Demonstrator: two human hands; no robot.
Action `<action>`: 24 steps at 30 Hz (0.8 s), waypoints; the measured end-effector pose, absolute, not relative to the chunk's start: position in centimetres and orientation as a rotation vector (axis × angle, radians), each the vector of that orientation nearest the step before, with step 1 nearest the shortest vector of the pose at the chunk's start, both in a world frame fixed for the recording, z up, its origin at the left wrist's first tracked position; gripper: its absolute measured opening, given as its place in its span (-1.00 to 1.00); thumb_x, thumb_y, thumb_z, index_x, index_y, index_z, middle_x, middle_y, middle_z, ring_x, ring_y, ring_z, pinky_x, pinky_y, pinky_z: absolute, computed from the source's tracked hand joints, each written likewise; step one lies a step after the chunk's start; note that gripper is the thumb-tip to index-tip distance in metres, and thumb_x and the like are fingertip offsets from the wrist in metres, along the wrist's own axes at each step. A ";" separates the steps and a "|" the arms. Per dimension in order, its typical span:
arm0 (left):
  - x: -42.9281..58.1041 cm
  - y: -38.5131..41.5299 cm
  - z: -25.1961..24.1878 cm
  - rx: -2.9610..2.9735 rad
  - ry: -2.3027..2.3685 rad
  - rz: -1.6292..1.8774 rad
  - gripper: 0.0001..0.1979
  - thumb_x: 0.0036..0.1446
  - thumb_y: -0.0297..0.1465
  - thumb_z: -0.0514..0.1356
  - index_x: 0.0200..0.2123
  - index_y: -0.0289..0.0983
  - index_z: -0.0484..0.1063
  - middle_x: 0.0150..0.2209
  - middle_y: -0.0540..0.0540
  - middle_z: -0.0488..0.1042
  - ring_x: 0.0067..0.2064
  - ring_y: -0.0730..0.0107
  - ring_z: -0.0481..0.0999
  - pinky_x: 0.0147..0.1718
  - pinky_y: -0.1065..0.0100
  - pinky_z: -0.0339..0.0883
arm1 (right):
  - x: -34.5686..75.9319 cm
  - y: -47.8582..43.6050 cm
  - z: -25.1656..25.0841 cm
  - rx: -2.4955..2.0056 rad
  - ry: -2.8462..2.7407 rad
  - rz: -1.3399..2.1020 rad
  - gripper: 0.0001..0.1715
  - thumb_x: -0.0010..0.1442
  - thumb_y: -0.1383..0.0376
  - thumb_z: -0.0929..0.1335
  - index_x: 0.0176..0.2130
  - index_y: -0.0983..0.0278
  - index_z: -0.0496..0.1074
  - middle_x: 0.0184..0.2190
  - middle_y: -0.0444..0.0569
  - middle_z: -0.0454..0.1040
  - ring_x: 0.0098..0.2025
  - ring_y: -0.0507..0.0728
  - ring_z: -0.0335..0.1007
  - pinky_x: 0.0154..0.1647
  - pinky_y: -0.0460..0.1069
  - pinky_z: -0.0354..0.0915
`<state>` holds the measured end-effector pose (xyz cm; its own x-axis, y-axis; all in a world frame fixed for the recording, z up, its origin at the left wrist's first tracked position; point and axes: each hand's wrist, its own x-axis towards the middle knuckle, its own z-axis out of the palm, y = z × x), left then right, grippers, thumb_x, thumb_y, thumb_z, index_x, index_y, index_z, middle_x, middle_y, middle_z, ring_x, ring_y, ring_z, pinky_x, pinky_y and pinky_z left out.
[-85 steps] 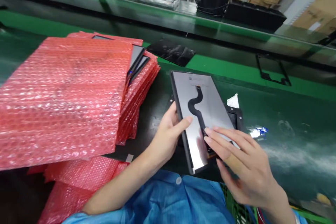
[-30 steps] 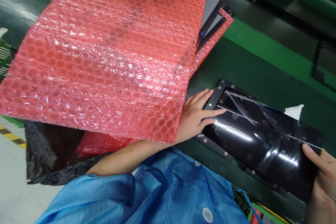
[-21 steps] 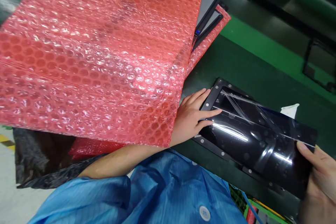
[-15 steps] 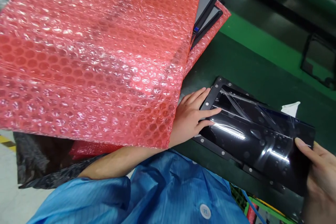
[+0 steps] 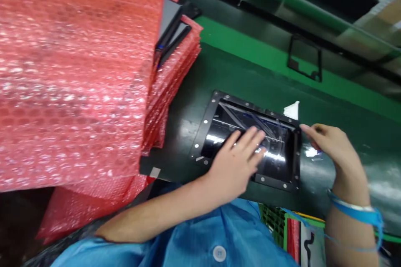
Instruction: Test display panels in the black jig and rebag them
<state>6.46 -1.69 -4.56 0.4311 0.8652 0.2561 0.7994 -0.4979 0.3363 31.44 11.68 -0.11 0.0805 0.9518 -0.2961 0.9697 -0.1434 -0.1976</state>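
Observation:
A glossy black panel [image 5: 272,167] under wrinkled clear film lies inside a black frame [image 5: 200,133] dotted with silvery round spots, on the dark green work surface. My left hand [image 5: 236,162] rests over the panel's lower middle, fingers spread. At the frame's upper right corner is my right hand [image 5: 326,139], its thumb touching or very near the edge and its fingers curled; whether it pinches anything is too small to tell. A white scrap [image 5: 292,110] lies just beyond the frame's far edge.
Red bubble-wrap bags [image 5: 75,83] are stacked on the left, with dark-edged panels [image 5: 173,29] sticking out. Another black frame [image 5: 304,58] lies on the green strip at the back. A green crate [image 5: 272,225] stands below the near edge.
The panel's right end has come down inside the frame. My left hand has moved from the frame's left side onto the panel, and my right hand has let go of the panel's end.

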 end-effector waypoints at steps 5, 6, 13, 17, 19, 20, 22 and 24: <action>11.8 -0.7 -5.6 2.683 1.076 0.441 -0.54 0.34 -0.14 0.11 0.22 -0.16 0.40 0.36 -0.07 0.25 0.40 0.10 0.16 0.30 0.06 0.07 | 31.6 14.3 -1.9 2.198 1.946 -0.654 -0.38 -0.03 -0.27 0.36 -0.59 0.17 0.22 -0.65 -0.09 0.35 -0.52 0.13 0.27 -0.42 0.03 0.11; 12.1 -0.5 -5.7 2.698 1.072 0.423 -0.56 0.36 -0.15 0.09 0.21 -0.15 0.42 0.36 -0.05 0.26 0.39 0.12 0.17 0.29 0.07 0.09 | 31.5 14.6 -2.2 2.187 1.946 -0.643 -0.37 -0.05 -0.27 0.39 -0.59 0.17 0.21 -0.64 -0.10 0.35 -0.51 0.13 0.27 -0.43 0.02 0.09; 12.0 0.9 -4.6 2.743 1.030 0.344 -0.66 0.38 -0.28 0.08 0.11 -0.16 0.51 0.28 -0.07 0.39 0.31 0.09 0.30 0.22 0.02 0.20 | 31.0 14.2 -2.6 2.178 2.030 -0.462 -0.39 0.07 -0.21 0.40 -0.58 0.19 0.21 -0.55 -0.08 0.37 -0.44 0.13 0.25 -0.44 0.00 0.00; 10.8 3.6 -3.8 2.639 1.367 0.429 -0.61 0.33 -0.28 0.12 0.14 -0.28 0.47 0.26 -0.27 0.39 0.27 0.01 0.34 0.24 -0.05 0.16 | 31.3 13.2 -3.0 2.395 2.118 -0.552 -0.40 0.05 -0.17 0.42 -0.60 0.19 0.21 -0.60 -0.08 0.32 -0.43 0.15 0.24 -0.40 0.01 0.01; 10.2 5.3 -3.5 2.528 1.633 0.450 -0.55 0.34 -0.30 0.10 0.20 -0.40 0.40 0.21 -0.37 0.42 0.23 -0.07 0.36 0.25 -0.14 0.10 | 31.7 12.8 -3.2 2.521 2.157 -0.646 -0.45 0.12 -0.14 0.37 -0.58 0.19 0.24 -0.61 -0.09 0.31 -0.43 0.15 0.25 -0.38 0.01 0.03; 10.0 6.1 -3.5 2.498 1.691 0.450 -0.53 0.34 -0.30 0.09 0.22 -0.44 0.37 0.17 -0.38 0.45 0.20 -0.10 0.38 0.26 -0.17 0.07 | 31.9 12.8 -3.3 2.566 2.168 -0.694 -0.48 0.15 -0.11 0.34 -0.57 0.19 0.26 -0.60 -0.09 0.32 -0.43 0.15 0.26 -0.37 0.01 0.05; 9.9 7.2 -3.5 2.490 1.713 0.441 -0.52 0.34 -0.31 0.08 0.22 -0.48 0.35 0.09 -0.39 0.49 0.15 -0.12 0.40 0.26 -0.19 0.04 | 32.2 12.8 -3.4 2.614 2.178 -0.785 -0.55 0.17 -0.08 0.32 -0.51 0.20 0.30 -0.57 -0.09 0.36 -0.43 0.14 0.28 -0.37 0.00 0.08; 9.9 7.9 -3.6 2.483 1.728 0.460 -0.54 0.32 -0.32 0.11 0.17 -0.49 0.38 0.03 -0.40 0.50 0.12 -0.15 0.39 0.21 -0.18 0.07 | 32.2 12.8 -3.5 2.640 2.195 -0.902 -0.60 0.10 -0.06 0.36 -0.45 0.20 0.34 -0.57 -0.11 0.37 -0.44 0.13 0.29 -0.37 -0.01 0.10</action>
<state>9.91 7.87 -3.56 0.3180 0.9273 0.1972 0.9027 -0.3598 0.2361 32.23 12.80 -3.53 0.1430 0.9828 -0.1168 0.7811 -0.1846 -0.5965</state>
